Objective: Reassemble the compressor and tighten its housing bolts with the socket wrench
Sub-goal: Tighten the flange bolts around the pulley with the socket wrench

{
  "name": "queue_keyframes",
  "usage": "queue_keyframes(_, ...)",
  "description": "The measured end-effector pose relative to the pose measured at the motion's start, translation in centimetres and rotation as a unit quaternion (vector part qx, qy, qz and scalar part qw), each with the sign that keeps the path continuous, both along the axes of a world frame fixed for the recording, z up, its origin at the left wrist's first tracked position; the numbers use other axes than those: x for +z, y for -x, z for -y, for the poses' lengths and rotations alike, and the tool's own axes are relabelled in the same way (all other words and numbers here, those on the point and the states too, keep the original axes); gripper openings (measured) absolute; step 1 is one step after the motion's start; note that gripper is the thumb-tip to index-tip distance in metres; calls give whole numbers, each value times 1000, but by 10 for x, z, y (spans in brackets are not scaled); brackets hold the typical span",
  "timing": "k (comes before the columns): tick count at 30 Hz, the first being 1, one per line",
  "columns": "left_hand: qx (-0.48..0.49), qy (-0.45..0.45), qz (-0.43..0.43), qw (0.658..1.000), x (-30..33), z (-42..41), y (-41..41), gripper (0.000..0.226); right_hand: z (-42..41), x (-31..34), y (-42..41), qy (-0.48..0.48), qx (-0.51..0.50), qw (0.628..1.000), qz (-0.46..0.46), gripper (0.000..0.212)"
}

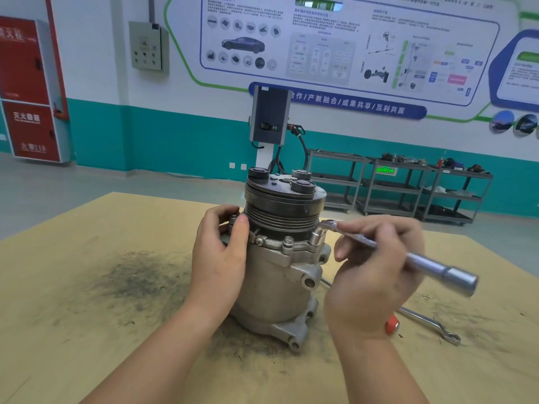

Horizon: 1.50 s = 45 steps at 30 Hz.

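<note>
Right hand gripped the socket wrench, its socket seated on a housing bolt at the compressor flange, while left hand clasped the flange's opposite side, apparently to steady the upright compressor.

The compressor stands upright mid-counter, flanked closely by the left hand and right hand. Bare counter lies open to the left; on the right, a ring spanner and a red-handled tool obstruct the surface.
</note>
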<state>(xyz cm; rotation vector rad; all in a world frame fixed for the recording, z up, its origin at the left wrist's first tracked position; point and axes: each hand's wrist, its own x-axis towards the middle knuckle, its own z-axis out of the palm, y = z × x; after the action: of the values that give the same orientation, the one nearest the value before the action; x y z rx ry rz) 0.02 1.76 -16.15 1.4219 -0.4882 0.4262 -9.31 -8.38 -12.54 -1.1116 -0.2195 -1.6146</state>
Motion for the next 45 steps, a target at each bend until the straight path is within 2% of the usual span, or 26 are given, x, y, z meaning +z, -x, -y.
queue_keyframes(2,0,3,3,1000,0,0,-1,10,-11,-8,-4,125,-92,987,-50,22)
queue_keyframes(4,-1,5,6,1000,-1,0,-1,9,-16,-13,-8,198,-147,965,-89,24)
queue_keyframes(10,3,-3,11,1000,0,0,-1,11,-8,-4,-5,246,-135,956,-86,32)
queue_keyframes(12,5,-5,9,1000,0,0,-1,11,-3,2,-1,199,-98,973,-71,20)
queue_keyframes(15,4,-5,0,1000,-1,0,1,13,6,11,3,44,-38,996,-68,22)
queue_keyframes(17,4,-6,0,1000,-1,-1,1,13,13,13,3,-54,37,995,-76,24)
queue_keyframes(20,3,-6,2,1000,-1,-1,0,11,20,14,-1,-137,121,979,-92,25)
queue_keyframes(28,7,-16,27,999,-6,-1,-2,6,31,18,-1,-208,295,927,-103,27)
queue_keyframes(33,12,-21,35,999,-4,0,-2,15,39,21,-1,-228,365,892,-137,26)
queue_keyframes(36,8,-24,42,999,-4,-1,-2,18,36,20,-2,-191,318,917,-145,27)
queue_keyframes(40,4,-27,38,999,-3,-1,0,24,18,14,-1,-72,147,979,-120,26)
queue_keyframes(42,9,-29,38,999,-3,-1,-1,24,9,9,-2,-32,78,992,-97,23)
queue_keyframes(45,13,-29,42,999,-5,-1,-2,22,4,5,-2,-25,42,996,-77,23)
